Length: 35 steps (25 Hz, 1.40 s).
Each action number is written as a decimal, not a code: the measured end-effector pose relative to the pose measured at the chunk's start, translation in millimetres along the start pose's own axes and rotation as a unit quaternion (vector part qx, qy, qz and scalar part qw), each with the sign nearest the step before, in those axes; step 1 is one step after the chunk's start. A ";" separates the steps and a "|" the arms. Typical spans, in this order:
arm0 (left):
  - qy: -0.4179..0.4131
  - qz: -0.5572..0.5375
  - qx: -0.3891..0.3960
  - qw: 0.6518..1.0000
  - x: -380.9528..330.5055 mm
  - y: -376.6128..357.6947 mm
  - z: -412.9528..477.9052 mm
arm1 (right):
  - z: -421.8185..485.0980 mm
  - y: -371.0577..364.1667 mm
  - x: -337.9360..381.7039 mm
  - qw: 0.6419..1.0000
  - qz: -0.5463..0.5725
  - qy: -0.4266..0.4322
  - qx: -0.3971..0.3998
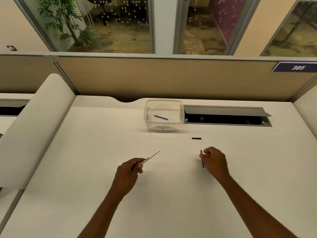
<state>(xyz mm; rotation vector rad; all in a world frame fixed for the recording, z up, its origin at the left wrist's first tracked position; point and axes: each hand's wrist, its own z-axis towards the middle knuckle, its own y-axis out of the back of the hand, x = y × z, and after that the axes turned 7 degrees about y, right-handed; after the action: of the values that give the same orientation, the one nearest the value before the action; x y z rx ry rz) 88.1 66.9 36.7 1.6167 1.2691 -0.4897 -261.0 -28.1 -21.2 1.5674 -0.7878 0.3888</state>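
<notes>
The fingers (pixel 139 166) of the left hand (pixel 127 170) are curled and pinch the low end of a thin white plastic pen (pixel 151 157). The pen sticks out past the fingers. It points up and away to the right, and its far end is up in the air, not touching anything.

The fingers (pixel 206 154) of the right hand (pixel 215 160) are curled in tight too. They pinch a thin dark stick (pixel 202 159) near its top. The stick is almost straight up and down in the picture, on the left side of the hand. I cannot tell if its low end touches the table. The two hands are well apart, and the pen and the stick do not touch.

Both hands are over a big flat white table (pixel 103 194).

A small black tube-shaped piece (pixel 196 138) lies flat on the table, near the right hand and a bit farther back.

Farther back stands a clear square plastic tub (pixel 147 109) with a white label on its front. A short thin blue stick (pixel 160 117) lies inside it on the bottom, on a slant.

Just to the right of the tub is a long dark slot in the table with a grey flap (pixel 226 111) lifted open.

Behind the table is a tan divider wall (pixel 154 78) with a dark blue sign (pixel 296 67) that says 385.
</notes>
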 end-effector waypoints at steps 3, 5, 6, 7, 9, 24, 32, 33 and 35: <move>-0.009 0.002 0.008 1.000 -2.1 -6.5 -6.4 | -21.6 -5.5 -15.4 0.999 -0.023 -0.029 -0.004; -0.012 0.006 0.012 1.000 -3.8 -9.5 -10.3 | -28.1 -6.3 -13.3 0.999 -0.039 -0.031 -0.020; -0.012 0.011 0.014 1.000 -4.6 -11.0 -12.7 | -30.2 -6.5 -10.9 0.998 -0.049 -0.027 -0.027; -0.012 0.014 0.016 1.000 -5.0 -11.9 -14.1 | -30.9 -7.4 -8.3 0.998 -0.058 -0.024 -0.030; -0.013 0.017 0.018 1.000 -6.1 -13.9 -17.5 | -33.4 -8.8 -2.5 0.996 -0.076 -0.016 -0.032; -0.031 0.029 0.000 0.999 -17.7 -18.6 -30.1 | -32.4 8.2 5.2 0.984 -0.142 0.090 0.065; -0.058 0.057 -0.035 0.996 -15.0 -18.9 -30.8 | -38.9 34.6 25.0 0.937 0.316 0.005 0.148; -0.057 0.058 -0.038 0.996 -14.8 -19.0 -30.8 | -40.6 36.4 28.4 0.928 0.336 0.010 0.158; -0.056 0.056 -0.039 0.996 -14.7 -18.9 -30.3 | -44.6 38.8 35.3 0.917 0.358 0.024 0.174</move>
<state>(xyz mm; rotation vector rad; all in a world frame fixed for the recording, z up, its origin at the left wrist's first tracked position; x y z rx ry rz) 58.3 85.2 53.0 1.5631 1.0958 -0.4482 -253.7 6.3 38.0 1.5380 -1.3017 1.1484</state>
